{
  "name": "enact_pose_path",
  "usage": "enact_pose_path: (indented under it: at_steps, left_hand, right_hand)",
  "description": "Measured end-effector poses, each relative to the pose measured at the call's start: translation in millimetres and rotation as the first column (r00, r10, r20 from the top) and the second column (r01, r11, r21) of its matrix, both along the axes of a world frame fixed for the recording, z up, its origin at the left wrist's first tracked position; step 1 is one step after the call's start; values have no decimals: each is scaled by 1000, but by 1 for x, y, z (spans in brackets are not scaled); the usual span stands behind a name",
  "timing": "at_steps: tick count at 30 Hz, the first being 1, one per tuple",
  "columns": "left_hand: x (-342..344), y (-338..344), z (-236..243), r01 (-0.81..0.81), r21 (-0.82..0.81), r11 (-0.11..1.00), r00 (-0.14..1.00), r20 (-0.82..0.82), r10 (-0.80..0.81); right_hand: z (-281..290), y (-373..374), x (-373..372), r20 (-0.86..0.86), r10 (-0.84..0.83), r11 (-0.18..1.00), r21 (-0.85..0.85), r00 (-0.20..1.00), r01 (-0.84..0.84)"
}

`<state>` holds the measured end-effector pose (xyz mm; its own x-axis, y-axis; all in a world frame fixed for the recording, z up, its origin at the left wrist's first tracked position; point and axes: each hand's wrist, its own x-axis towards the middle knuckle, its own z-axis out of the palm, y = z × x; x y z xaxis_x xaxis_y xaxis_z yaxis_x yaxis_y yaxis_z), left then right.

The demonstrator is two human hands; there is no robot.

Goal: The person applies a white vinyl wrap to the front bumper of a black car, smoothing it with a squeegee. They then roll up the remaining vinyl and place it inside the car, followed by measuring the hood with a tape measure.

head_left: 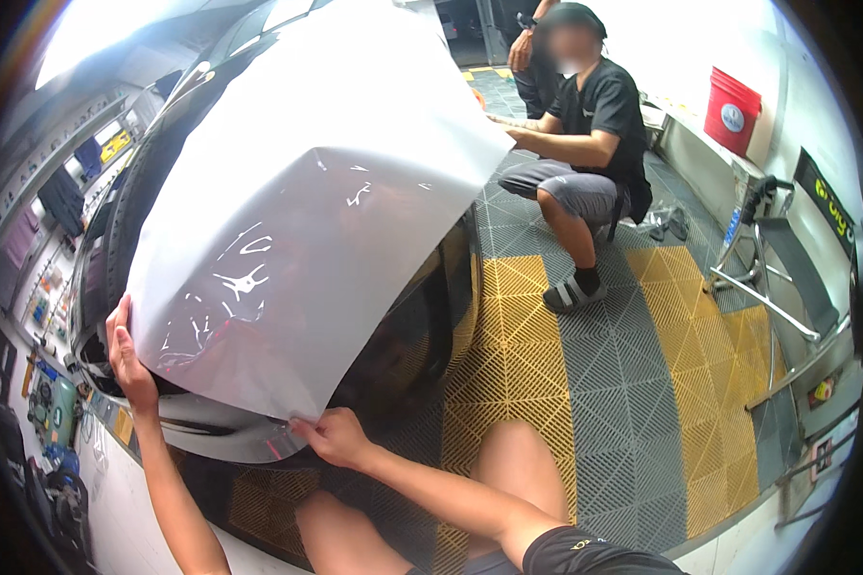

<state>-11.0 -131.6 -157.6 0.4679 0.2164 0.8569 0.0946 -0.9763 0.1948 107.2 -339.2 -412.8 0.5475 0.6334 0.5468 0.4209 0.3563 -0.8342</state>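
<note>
Head view | left hand (132, 359): at the left edge of the translucent sheet (307, 211), fingers upright; cannot tell whether they pinch it | right hand (336, 437): thumb and fingers pinching the sheet's lower corner | sheet: draped over the dark car (408, 321), creased near its lower end | crouching co-worker (594, 125): hands at its far right corner

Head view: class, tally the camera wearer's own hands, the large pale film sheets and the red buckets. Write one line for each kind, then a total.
Wearer's hands: 2, the left hand and the right hand
Large pale film sheets: 1, the film sheet on the car
Red buckets: 1, the red bucket at the right
Total: 4
</note>
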Motion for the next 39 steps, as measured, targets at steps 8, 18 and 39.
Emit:
enact_pose_path:
  at_steps: [8,18,39]
  left_hand:
    - [-5,13,-3,12,-101,995,1000,-17,-14]
    - [-9,19,1,-79,-64,995,994,-83,74]
    - [-10,16,2,-87,-3,996,992,-96,87]
  right_hand:
    - [4,1,-2,1,-60,997,44,998,60]
    - [10,-3,-3,-25,-32,999,14,999,32]
    - [2,4,-4,59,-73,997,26,996,71]
